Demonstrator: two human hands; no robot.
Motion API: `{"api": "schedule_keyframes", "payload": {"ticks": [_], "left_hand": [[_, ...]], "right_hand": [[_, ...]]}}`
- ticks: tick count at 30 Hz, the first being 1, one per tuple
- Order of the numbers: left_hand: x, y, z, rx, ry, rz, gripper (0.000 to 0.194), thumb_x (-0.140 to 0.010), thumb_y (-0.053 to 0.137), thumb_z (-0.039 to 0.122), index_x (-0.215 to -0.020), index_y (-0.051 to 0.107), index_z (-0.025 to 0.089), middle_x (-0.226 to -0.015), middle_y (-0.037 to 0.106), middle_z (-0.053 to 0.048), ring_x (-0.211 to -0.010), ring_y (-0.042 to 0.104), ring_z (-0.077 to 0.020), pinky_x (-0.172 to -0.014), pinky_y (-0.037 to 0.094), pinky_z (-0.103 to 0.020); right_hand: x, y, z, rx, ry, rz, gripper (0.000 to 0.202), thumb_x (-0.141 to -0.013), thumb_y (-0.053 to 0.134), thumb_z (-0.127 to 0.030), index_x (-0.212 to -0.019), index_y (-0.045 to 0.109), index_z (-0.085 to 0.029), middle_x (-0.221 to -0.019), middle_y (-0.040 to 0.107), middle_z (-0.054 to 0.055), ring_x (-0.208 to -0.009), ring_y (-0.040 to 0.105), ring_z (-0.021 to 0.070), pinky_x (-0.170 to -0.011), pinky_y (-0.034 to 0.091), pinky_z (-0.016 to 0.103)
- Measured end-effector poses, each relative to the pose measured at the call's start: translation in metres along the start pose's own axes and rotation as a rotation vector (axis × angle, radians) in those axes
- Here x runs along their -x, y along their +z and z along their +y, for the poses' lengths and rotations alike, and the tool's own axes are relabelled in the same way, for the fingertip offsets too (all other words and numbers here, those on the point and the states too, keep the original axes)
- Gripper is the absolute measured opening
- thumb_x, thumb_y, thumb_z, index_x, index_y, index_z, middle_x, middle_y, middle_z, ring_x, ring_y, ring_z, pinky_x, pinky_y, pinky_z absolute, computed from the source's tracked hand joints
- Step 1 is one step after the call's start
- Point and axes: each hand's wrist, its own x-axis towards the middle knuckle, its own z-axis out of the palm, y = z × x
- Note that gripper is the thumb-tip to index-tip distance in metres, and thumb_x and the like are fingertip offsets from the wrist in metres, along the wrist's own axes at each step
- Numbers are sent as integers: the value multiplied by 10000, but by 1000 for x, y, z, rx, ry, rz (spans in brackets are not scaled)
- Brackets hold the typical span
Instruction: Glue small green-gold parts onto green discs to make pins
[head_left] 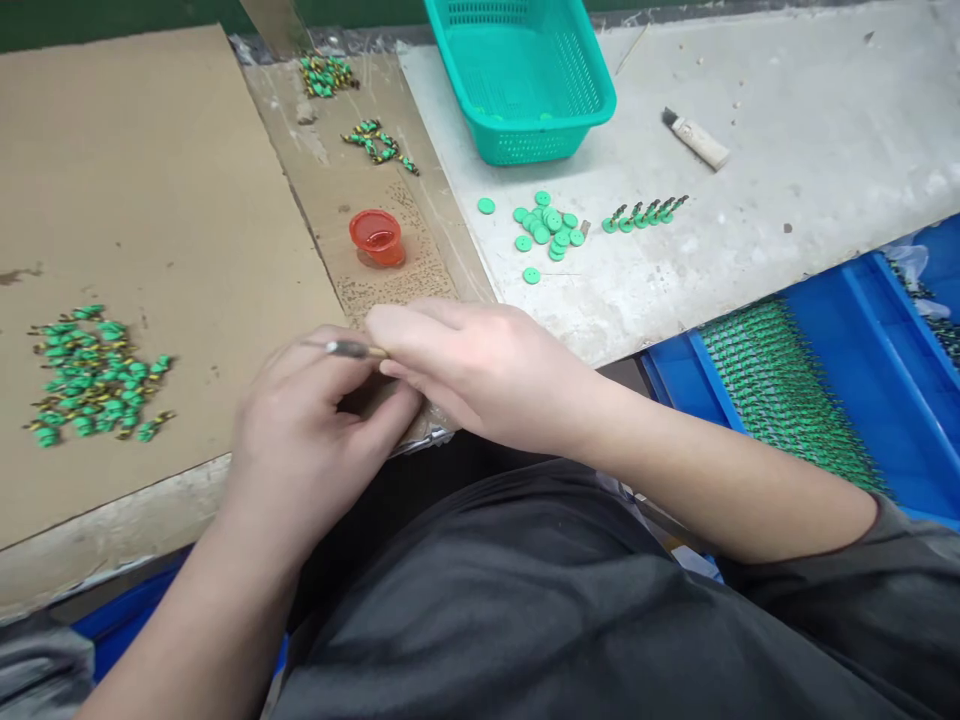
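My two hands are close together over the table's near edge. My right hand is closed, its thumb and fingers pinching a thin stick-like tool, dark with a pale end and a yellowish part near the fingertips. The tool points left across the top of my left hand, and its exact kind is blurred. Curled fingers and a bent thumb close my left hand; anything between them is hidden. Just beyond the hands stands a small red cup with red liquid, on brown board covered with tiny dots.
Small green, yellow and dark pieces lie heaped on cardboard at left, with other clusters farther back. Green buttons and a row of upright pieces lie below a teal basket. Blue trays sit at right.
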Motion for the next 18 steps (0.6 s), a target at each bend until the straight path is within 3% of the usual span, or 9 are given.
{"api": "schedule_keyframes", "payload": {"ticks": [2, 5, 7, 11, 15, 18], "left_hand": [[-2, 0, 2, 13, -26, -11, 161, -1122, 746, 350, -1027, 839, 258, -962, 814, -2, -882, 753, -182, -855, 566, -328], [-2, -2, 5, 20, -36, -15, 181, -1132, 750, 385, -1116, 885, 265, -1052, 866, -20, -966, 804, -198, -905, 596, -340], [-1, -5, 6, 42, -50, -36, 191, -1133, 751, 389, -1167, 898, 271, -1073, 872, -17, -965, 805, -190, -918, 606, -336], [-3, -10, 11, 153, -152, -51, 206, -1113, 776, 408, -1217, 894, 275, -1024, 840, 2, -862, 749, -155, -840, 599, -320], [-8, -12, 18, 208, -206, -9, 209, -1105, 773, 443, -1031, 908, 302, -966, 854, -2, -861, 758, -170, -790, 606, -343], [-12, -20, 23, 342, -329, 13, 197, -1064, 794, 443, -980, 908, 306, -973, 887, -7, -843, 809, -183, -738, 646, -330]], "right_hand": [[5, 1, 5, -54, 55, 107, 58, -1247, 623, -306, -1227, 675, -291, -1294, 864, 60, -1200, 847, 232, -1053, 662, 319], [15, 5, 11, -248, 243, 353, 293, -1267, 622, -529, -1089, 606, -296, -1158, 834, 56, -1073, 886, 226, -976, 739, 354], [21, 10, 15, -442, 357, 451, 395, -1238, 654, -668, -1081, 584, -312, -1038, 806, 16, -945, 904, 210, -878, 769, 354], [26, 17, 19, -692, 401, 517, 487, -1125, 812, -743, -1064, 583, -318, -905, 783, -32, -853, 923, 206, -805, 784, 333], [27, 19, 21, -710, 383, 534, 512, -1090, 852, -755, -1048, 601, -311, -887, 795, -32, -830, 922, 204, -788, 784, 327], [28, 19, 19, -671, 397, 509, 559, -1068, 839, -820, -1043, 618, -307, -894, 817, -18, -831, 922, 215, -810, 797, 350]]}}
